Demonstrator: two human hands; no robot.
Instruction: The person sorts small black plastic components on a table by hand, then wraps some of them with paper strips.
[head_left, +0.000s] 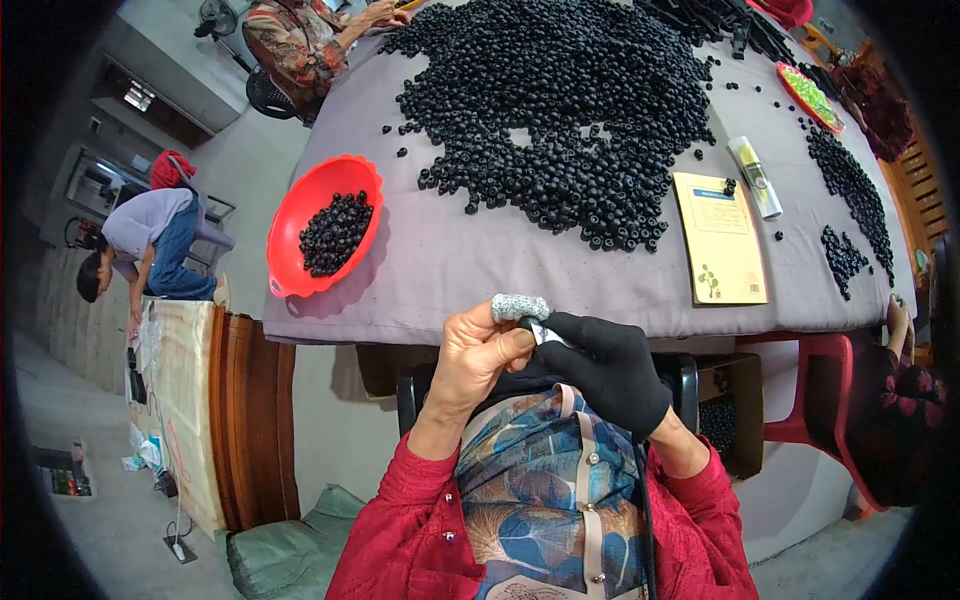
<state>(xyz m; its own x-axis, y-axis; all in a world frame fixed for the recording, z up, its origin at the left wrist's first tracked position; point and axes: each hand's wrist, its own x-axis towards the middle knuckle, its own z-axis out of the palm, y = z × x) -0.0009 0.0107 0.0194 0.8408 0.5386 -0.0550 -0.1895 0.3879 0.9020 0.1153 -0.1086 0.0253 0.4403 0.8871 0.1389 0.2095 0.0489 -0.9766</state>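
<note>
Your left hand and black-gloved right hand meet at the fingertips, too overlapped to tell what they grip, with the black bead heap on the table ahead, nearer your right.

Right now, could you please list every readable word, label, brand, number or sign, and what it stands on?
No text is legible.
Pale-yellow paper booklet: printing, too small to read.
White-and-green oblong package: printing, too blurred to read.
Small white piece beside the black fabric glove: dark marks, unreadable.
</note>
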